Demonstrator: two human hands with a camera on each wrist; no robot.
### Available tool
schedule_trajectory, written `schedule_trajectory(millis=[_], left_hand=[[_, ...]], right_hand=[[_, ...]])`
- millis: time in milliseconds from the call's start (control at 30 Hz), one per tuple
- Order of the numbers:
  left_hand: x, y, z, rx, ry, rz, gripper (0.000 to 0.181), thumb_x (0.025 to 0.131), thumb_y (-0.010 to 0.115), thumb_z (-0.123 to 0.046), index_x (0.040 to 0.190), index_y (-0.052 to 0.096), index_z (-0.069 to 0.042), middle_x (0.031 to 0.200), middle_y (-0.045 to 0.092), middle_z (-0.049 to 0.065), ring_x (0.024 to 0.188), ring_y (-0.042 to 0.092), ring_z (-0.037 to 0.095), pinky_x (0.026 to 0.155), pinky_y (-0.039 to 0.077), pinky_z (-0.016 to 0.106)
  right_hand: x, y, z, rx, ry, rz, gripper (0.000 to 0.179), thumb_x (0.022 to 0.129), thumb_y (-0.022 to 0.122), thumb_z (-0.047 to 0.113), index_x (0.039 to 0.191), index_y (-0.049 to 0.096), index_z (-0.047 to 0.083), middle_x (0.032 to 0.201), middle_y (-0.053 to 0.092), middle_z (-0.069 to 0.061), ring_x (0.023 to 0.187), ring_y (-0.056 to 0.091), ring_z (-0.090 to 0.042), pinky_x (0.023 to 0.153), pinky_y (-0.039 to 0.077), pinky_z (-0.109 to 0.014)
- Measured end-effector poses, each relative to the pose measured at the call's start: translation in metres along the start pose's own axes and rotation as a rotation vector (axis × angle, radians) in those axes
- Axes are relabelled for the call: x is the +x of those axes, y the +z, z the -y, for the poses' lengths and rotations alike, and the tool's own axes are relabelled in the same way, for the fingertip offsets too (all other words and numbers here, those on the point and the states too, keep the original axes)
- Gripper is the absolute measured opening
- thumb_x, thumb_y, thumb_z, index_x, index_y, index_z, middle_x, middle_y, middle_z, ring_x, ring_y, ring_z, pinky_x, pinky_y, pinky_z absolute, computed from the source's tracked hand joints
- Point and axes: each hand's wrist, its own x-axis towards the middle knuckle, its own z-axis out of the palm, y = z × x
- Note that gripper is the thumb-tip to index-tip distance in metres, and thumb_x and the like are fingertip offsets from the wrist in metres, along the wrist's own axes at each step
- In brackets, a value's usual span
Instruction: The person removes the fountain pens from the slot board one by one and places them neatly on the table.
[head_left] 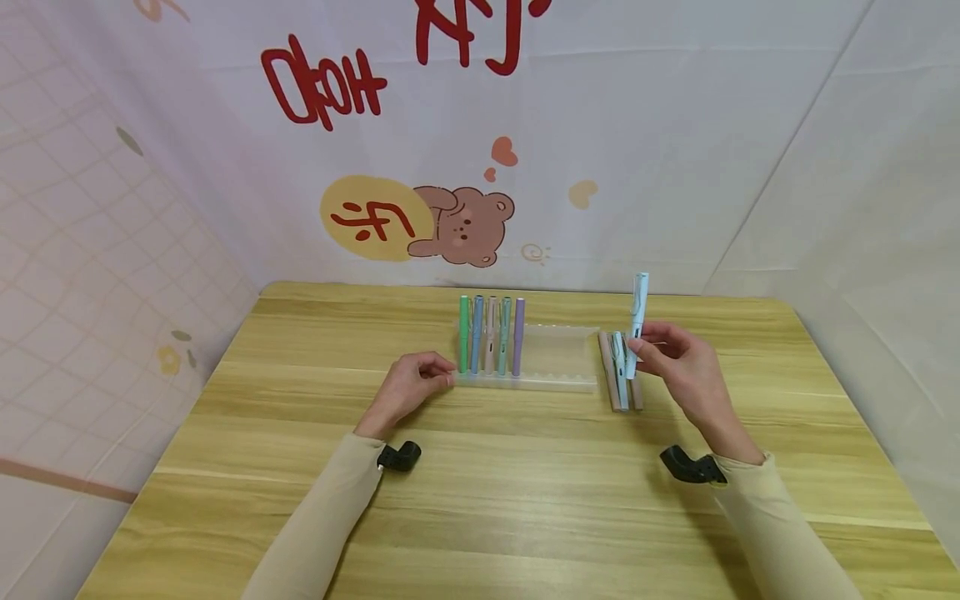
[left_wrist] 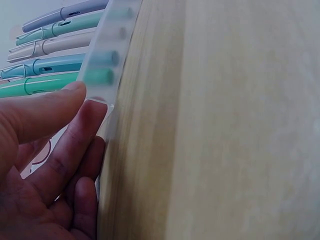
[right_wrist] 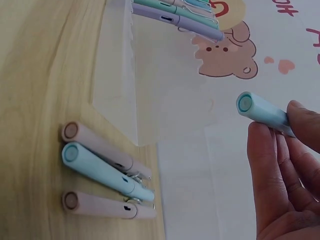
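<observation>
Pale-blue pen [head_left: 638,313] near upright in raised right grip [head_left: 686,372].

Under the left grip [head_left: 408,385] and right grip [head_left: 690,375] lies a wood-grained table [head_left: 525,508]. Beyond both hangs a pale backdrop [head_left: 675,117]: behind the left grip, a yellow disc [head_left: 348,187] and, rightward, a printed brown bear [head_left: 468,233]; higher, red lettering [head_left: 318,87]. Pinkish hearts [head_left: 505,152] sit between the grips, farther back. Well left of the left grip, a side panel [head_left: 82,217] bears a grid.
</observation>
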Motion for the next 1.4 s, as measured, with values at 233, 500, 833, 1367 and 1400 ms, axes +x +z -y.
schedule_trajectory(millis=[233,500,833,1367,1400], left_hand=[[0.0,0.0,0.001,-0.001,0.003,0.001,0.012,0.094,0.077,-0.009,0.106,0.078,-0.006,0.094,0.074,0.001,0.085,0.066,0.014,0.081,0.051,0.033],[0.0,0.001,0.002,-0.005,0.005,0.002,0.012,0.094,0.076,-0.009,0.106,0.078,-0.007,0.094,0.074,0.002,0.086,0.066,0.014,0.081,0.051,0.033],[0.0,0.001,0.003,-0.006,0.008,0.003,0.012,0.094,0.077,-0.009,0.106,0.078,-0.007,0.094,0.074,0.002,0.085,0.066,0.014,0.081,0.051,0.033],[0.0,0.001,0.001,0.002,0.005,-0.001,0.012,0.094,0.077,-0.009,0.106,0.078,-0.007,0.094,0.074,0.001,0.085,0.065,0.014,0.081,0.05,0.033],[0.0,0.001,0.001,0.003,0.006,-0.001,0.012,0.094,0.077,-0.009,0.107,0.078,-0.007,0.094,0.074,0.001,0.085,0.065,0.014,0.081,0.05,0.033]], right_hand=[[-0.002,-0.008,-0.007,-0.012,0.011,-0.003,0.043,0.1,0.072,0.022,0.127,0.06,-0.008,0.106,0.068,0.001,0.094,0.07,-0.006,0.078,0.059,-0.027],[-0.003,-0.016,-0.014,-0.049,0.022,-0.012,0.045,0.101,0.07,0.022,0.13,0.06,-0.01,0.105,0.068,0.004,0.093,0.069,-0.004,0.077,0.059,-0.026],[-0.004,-0.024,-0.02,-0.06,0.036,-0.019,0.044,0.101,0.071,0.022,0.128,0.06,-0.011,0.102,0.07,0.008,0.091,0.069,-0.003,0.076,0.059,-0.026],[-0.005,-0.033,-0.033,-0.045,0.09,-0.017,0.046,0.1,0.072,0.02,0.13,0.058,-0.013,0.098,0.071,0.008,0.087,0.069,-0.003,0.075,0.059,-0.026],[-0.005,-0.034,-0.033,-0.05,0.094,-0.016,0.047,0.1,0.072,0.02,0.13,0.058,-0.013,0.097,0.071,0.009,0.087,0.069,-0.003,0.075,0.059,-0.027]])
